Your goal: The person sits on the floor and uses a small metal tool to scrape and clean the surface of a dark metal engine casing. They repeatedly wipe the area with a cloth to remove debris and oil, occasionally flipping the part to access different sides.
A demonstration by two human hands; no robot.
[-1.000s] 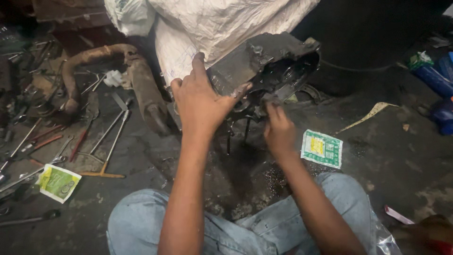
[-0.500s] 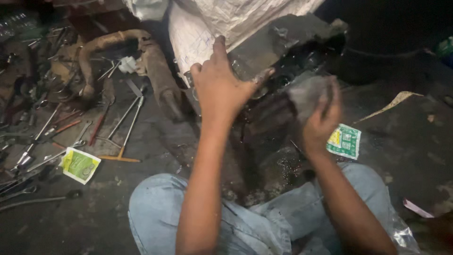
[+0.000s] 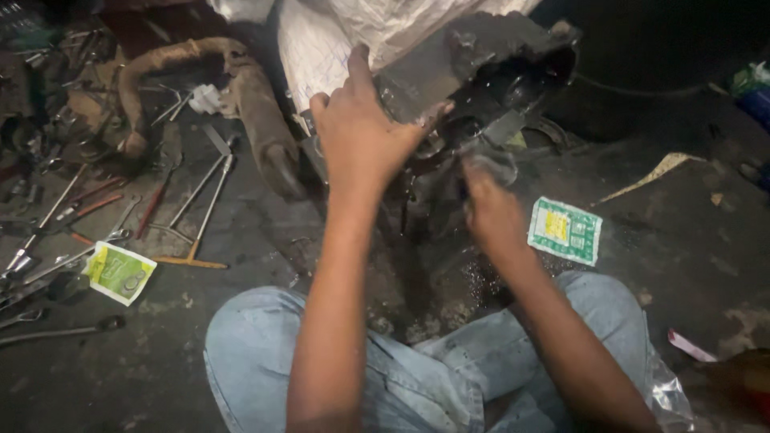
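You sit on a dark, oil-stained concrete floor (image 3: 682, 265), lit dimly from above with deep shadow at the upper right. To your left lie scattered wrenches and long-handled tools (image 3: 200, 204) beside a rusty exhaust pipe (image 3: 249, 112). Two green and white packets (image 3: 565, 231) (image 3: 119, 273) lie flat on the floor. A white woven sack (image 3: 377, 28) hangs ahead of you.

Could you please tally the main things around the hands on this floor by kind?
Hands: 2, left hand and right hand
Dark greasy engine case: 1
Green printed packets: 2, and
Rusty exhaust pipe: 1
White woven sack: 1
Total: 7
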